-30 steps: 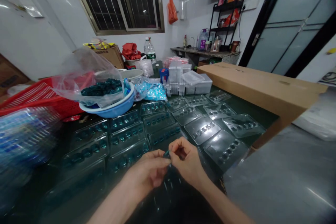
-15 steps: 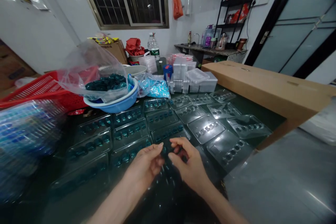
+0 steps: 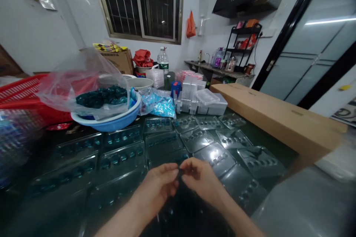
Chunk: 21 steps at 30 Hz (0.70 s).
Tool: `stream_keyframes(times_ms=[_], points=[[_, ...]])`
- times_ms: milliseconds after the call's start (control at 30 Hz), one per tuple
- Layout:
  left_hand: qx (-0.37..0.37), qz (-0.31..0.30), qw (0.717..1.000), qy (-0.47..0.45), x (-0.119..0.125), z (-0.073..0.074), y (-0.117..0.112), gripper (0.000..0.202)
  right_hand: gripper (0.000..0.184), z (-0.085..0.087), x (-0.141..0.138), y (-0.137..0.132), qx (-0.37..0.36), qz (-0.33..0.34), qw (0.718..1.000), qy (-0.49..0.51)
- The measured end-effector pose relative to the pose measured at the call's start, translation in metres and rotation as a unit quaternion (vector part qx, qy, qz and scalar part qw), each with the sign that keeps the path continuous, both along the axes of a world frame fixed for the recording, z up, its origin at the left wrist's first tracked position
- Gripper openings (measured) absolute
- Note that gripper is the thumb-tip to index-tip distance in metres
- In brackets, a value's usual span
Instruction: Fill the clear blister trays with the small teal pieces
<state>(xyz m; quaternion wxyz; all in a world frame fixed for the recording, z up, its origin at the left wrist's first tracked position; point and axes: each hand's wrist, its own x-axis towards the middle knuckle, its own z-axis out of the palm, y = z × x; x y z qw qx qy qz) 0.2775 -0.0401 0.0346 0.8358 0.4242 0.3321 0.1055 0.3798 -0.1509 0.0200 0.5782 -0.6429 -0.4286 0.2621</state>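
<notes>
My left hand (image 3: 162, 181) and my right hand (image 3: 198, 176) meet over the near middle of the dark table, their fingertips almost touching. Both hands are closed, thumb against fingers. Something small and dark may sit between the fingertips, but I cannot make it out. Around them lie rows of clear plastic blister trays. A tray (image 3: 122, 157) to the left has teal pieces in its row of hollows. To the right, another tray (image 3: 215, 157) shows shiny hollows without teal colour.
A light-blue basin (image 3: 111, 124) holds an open clear bag of dark teal pieces (image 3: 102, 96). Beside it are a red basket (image 3: 19, 89) and a blue shiny packet (image 3: 164, 106). Clear plastic boxes (image 3: 213, 108) are stacked at the back. A long cardboard box (image 3: 267, 114) borders the right side.
My hands have drawn closer, so the fingertips now nearly meet. The camera has tilted up, showing more of the wall and shelf, and the trays sit lower in view.
</notes>
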Motion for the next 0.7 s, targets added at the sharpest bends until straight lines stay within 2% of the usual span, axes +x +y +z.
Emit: stream_keyframes(times_ms=[100,200,300,400,533,700], points=[[0.013,0.016,0.999,-0.039,0.015,0.0,0.007,0.022,0.017,-0.001,0.034,0.014,0.003,-0.004,1.0,-0.012],[0.009,0.023,0.999,-0.036,0.022,0.001,0.019,0.019,0.018,-0.003,0.083,0.043,-0.004,-0.074,0.993,-0.092],[0.017,0.04,0.999,-0.025,0.018,0.001,0.033,0.02,0.017,-0.007,0.134,0.085,-0.031,-0.117,0.985,-0.126],[0.038,0.064,0.997,-0.009,0.003,0.0,0.046,0.021,0.019,-0.014,0.171,0.125,-0.074,-0.112,0.978,-0.159],[0.058,0.093,0.994,0.023,-0.022,-0.001,0.061,0.023,0.026,-0.027,0.192,0.157,-0.143,-0.087,0.962,-0.215],[0.076,0.104,0.991,0.044,-0.041,-0.006,0.074,0.026,0.026,-0.041,0.197,0.17,-0.215,-0.065,0.928,-0.297]])
